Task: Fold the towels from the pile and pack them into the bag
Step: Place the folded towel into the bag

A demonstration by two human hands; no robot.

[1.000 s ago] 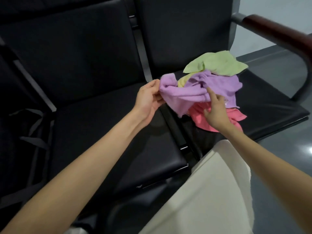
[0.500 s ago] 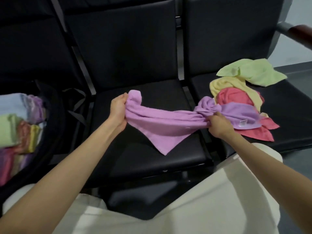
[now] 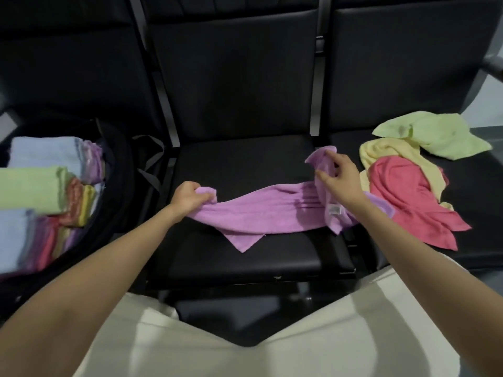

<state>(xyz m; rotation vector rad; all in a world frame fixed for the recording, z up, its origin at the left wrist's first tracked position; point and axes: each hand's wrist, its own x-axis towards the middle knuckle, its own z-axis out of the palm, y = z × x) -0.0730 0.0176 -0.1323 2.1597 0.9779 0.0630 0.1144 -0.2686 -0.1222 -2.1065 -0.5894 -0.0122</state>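
Note:
A purple towel (image 3: 261,210) is stretched across the middle black seat (image 3: 245,257). My left hand (image 3: 189,198) grips its left corner. My right hand (image 3: 339,180) pinches the towel's right end, which bunches up above the fingers; a white label hangs below. The pile on the right seat holds a red towel (image 3: 408,202), a yellow towel (image 3: 381,153) and a light green towel (image 3: 424,134). A black bag (image 3: 119,170) lies open on the left seat with several folded towels (image 3: 35,191) stacked inside.
Black seat backs (image 3: 234,77) rise behind the seats. Grey bag straps (image 3: 152,164) hang between the left and middle seats. My knees in pale trousers (image 3: 217,346) fill the bottom of the view. A metal armrest (image 3: 494,68) sticks out at the far right.
The purple towel has been pulled clear of the pile onto the middle seat. My right hand has lifted and shifted its grip to the towel's far right end. The view moved left.

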